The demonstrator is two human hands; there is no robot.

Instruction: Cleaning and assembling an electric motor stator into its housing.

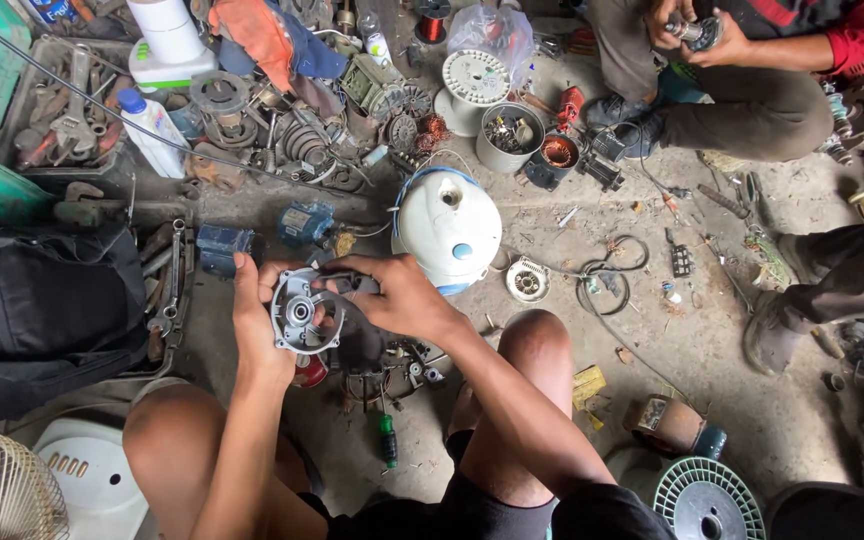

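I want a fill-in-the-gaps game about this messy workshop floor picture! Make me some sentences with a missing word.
1. Both hands, the left hand and the right hand, hold a round grey ____ motor cover.
2. The screwdriver lying on the floor between the knees has a ____ handle.
3. Just beyond the hands stands a rounded ____ housing.

Missing words: metal; green; white
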